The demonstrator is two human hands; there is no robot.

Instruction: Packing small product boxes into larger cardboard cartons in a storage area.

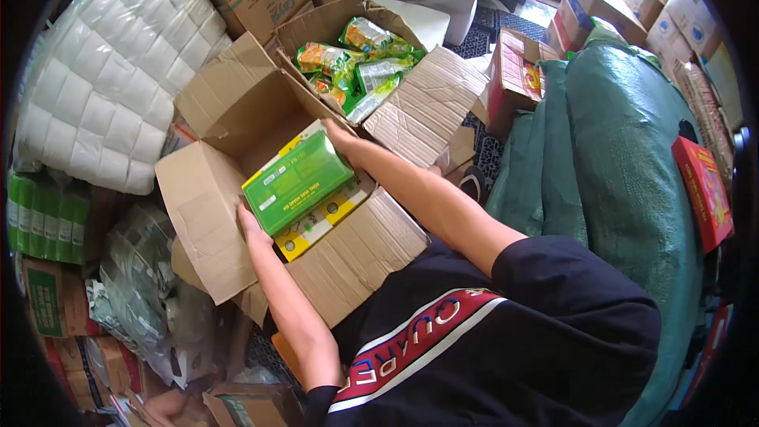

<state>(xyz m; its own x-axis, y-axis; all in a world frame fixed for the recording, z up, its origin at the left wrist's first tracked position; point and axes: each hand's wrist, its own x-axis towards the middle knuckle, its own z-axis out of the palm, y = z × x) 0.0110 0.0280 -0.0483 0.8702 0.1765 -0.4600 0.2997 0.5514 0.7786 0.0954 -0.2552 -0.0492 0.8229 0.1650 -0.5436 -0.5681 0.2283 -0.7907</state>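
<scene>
A green carton box (302, 184) with yellow printing lies between my two hands, over an open cardboard box (195, 219). My left hand (256, 230) presses against its left end. At the opposite end is my right hand (341, 139), its fingers partly hidden behind the box's far corner. Under the green box, a yellow and white package (329, 210) shows inside the cardboard box. The cardboard box's flaps stand spread outward, and bare space shows in its far part.
Behind stands another open carton (308, 21) of green and orange pouches (370, 59). Wrapped white rolls (118, 71) rise at left. Large green woven sacks (628, 148) line the right, with a red box (702, 193) on them. A bare limb (166, 406) shows at bottom left.
</scene>
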